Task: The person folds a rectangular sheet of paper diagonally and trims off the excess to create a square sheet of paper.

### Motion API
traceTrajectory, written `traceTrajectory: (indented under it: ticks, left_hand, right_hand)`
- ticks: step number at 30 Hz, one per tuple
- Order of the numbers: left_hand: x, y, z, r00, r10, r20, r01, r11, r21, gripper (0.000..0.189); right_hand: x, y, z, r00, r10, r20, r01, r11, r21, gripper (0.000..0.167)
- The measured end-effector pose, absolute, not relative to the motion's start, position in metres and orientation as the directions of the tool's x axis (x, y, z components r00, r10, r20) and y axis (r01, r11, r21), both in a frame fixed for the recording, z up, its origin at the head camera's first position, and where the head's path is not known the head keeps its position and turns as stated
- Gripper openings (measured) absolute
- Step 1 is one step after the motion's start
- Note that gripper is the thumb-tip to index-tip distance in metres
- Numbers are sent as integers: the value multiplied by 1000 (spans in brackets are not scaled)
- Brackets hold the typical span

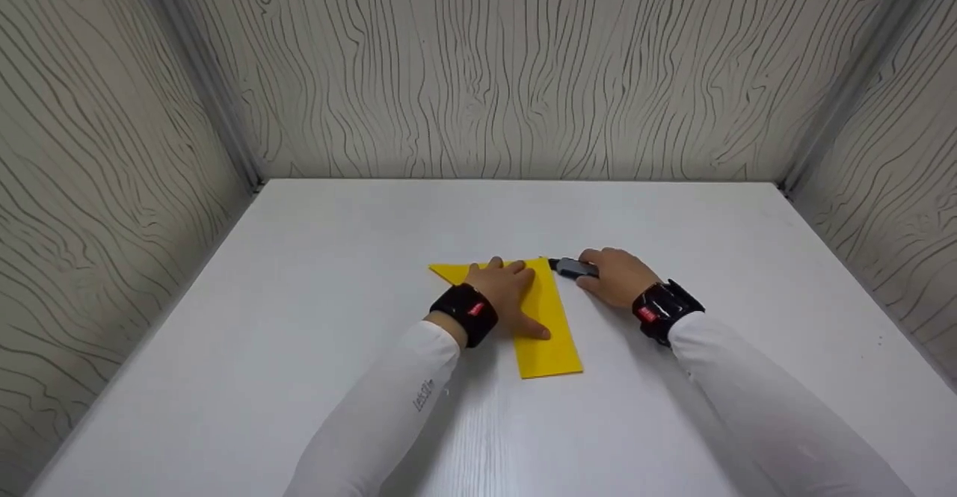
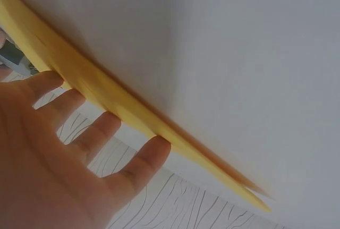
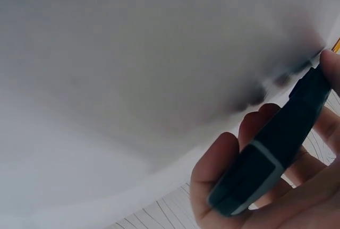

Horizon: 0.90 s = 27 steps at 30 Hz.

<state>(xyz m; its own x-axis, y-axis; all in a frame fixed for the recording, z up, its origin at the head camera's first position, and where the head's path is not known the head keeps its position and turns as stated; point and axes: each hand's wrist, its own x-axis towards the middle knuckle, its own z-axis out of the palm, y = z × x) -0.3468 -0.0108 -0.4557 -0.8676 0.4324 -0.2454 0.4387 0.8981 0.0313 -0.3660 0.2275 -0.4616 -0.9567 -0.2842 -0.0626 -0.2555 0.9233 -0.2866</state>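
Note:
A folded yellow sheet (image 1: 553, 318), which looks like paper or felt, lies on the white table with a pointed flap at its far left and a long strip toward me. My left hand (image 1: 502, 291) is spread flat over it, thumb on the strip. In the left wrist view the fingertips touch the edge of the yellow sheet (image 2: 95, 80). My right hand (image 1: 619, 276) grips a dark grey utility knife (image 1: 576, 268), its front end at the sheet's far right corner. The right wrist view shows the fingers wrapped about the knife's handle (image 3: 265, 154); its tip is blurred.
The white table (image 1: 336, 258) ends at a back wall (image 1: 478, 71) with wood-grain lines. Side walls (image 1: 90, 146) stand left and right. Each wrist wears a black band (image 1: 467, 314).

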Motion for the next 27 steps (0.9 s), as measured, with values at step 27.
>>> traceTrajectory:
  ticks: [27]
  left_hand:
    - [-352, -10, -465, -864, 448, -231, 453, 891, 34, 114]
  right_hand:
    - [-350, 325, -455, -989, -150, -19, -141, 958, -248, 52]
